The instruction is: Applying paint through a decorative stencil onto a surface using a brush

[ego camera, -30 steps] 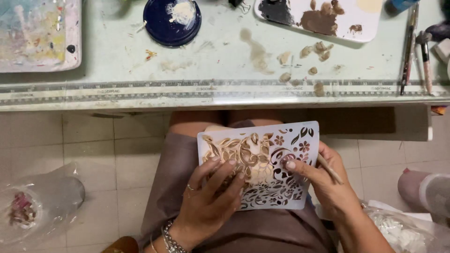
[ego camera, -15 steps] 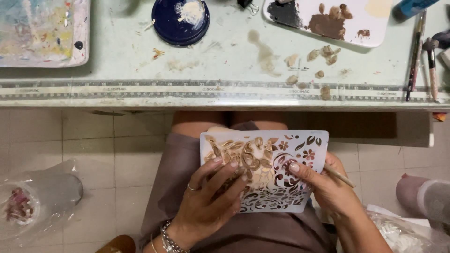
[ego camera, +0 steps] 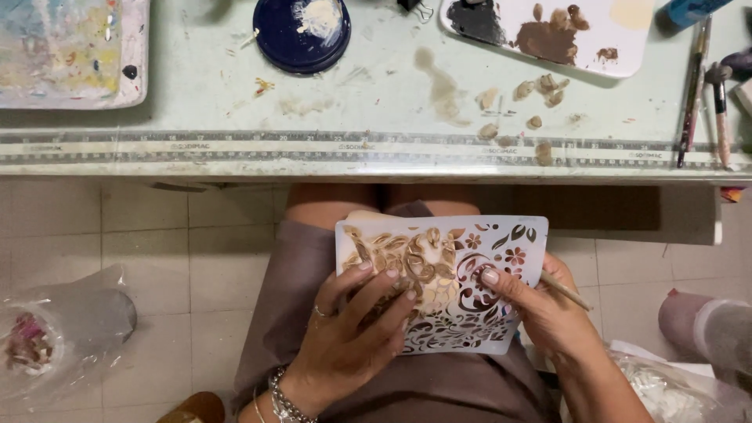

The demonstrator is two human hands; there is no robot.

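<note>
A white floral stencil sheet (ego camera: 501,243), smeared with brown and tan paint on its left half, lies on my lap below the table edge. My left hand (ego camera: 348,337) presses down on the stencil's lower left with spread fingers. My right hand (ego camera: 540,309) rests on the stencil's right side, forefinger laid on the cut-out pattern, and grips a thin wooden brush handle (ego camera: 565,291) that sticks out to the right. What lies under the stencil is mostly hidden.
A pale green table (ego camera: 376,149) with a ruler strip runs across the top. On it sit a dark blue lid (ego camera: 301,35) with cream paint, a white palette (ego camera: 548,31) with brown paint, a stained painted board (ego camera: 66,51) and brushes (ego camera: 693,86). Plastic bags (ego camera: 55,333) lie on the tiled floor.
The view has shifted slightly, and my right forefinger has slid a little over the stencil; both hands stay on it.
</note>
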